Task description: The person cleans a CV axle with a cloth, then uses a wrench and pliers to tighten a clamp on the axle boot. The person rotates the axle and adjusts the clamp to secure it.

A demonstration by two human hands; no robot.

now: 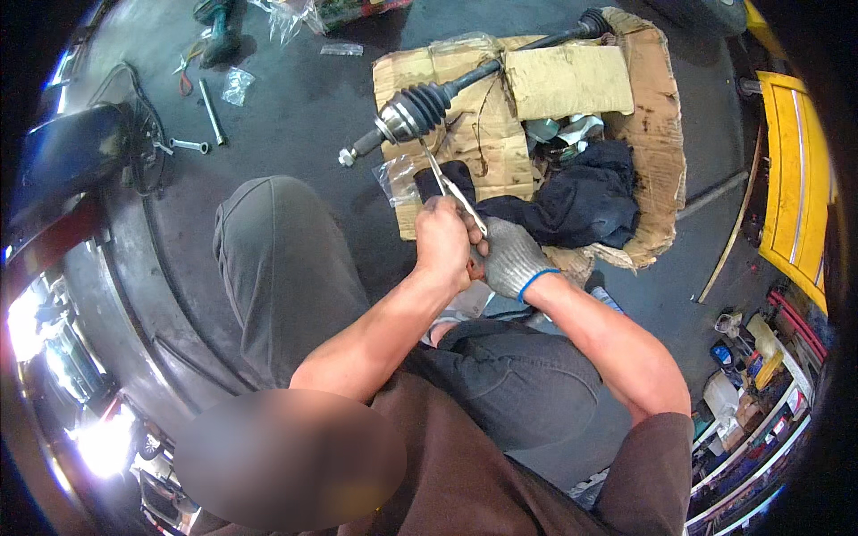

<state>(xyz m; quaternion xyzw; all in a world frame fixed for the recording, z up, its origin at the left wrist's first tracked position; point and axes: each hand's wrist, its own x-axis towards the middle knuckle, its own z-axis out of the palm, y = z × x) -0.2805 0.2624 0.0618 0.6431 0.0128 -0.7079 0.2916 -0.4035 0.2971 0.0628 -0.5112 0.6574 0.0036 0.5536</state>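
Observation:
A drive axle (365,143) with a black ribbed rubber boot (427,105) and a shiny metal joint lies across cardboard. Long metal pliers (458,193) reach from my hands up to the boot's edge beside the joint; their tips are too small to make out. Bare, my left hand (443,236) is closed round the handles. My right hand (516,259), in a grey knit glove with a blue hem, is closed at the handle ends, close against the left. Its fingertips are partly hidden.
Flattened cardboard (661,134) carries a dark cloth (585,201) and a smaller cardboard piece (572,82). At left on the floor lie a wrench (189,146), a metal bar (212,112), red-handled pliers (185,82) and a power tool (217,36). A cluttered shelf (751,384) stands right.

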